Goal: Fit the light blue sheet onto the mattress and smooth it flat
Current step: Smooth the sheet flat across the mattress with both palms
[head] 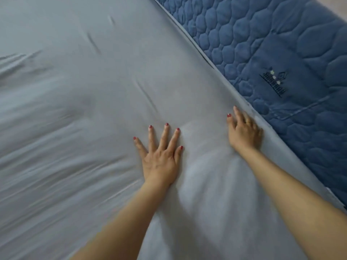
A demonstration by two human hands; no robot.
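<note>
- The fingertips of the right hand (245, 131) are hidden where they curl over the bed's edge; whether fabric is gripped there cannot be told.
- The left part of the picture is blurred, and the embroidered logo (274, 82) cannot be read.
- The light blue sheet (93, 109) is spread over the top of the mattress (281, 44), whose quilted dark blue side is seen at upper right.
- The sheet's edge runs diagonally from top centre to lower right.
- The left hand (160, 156) is laid flat on the sheet, 5 fingers spread, nothing grasped.
</note>
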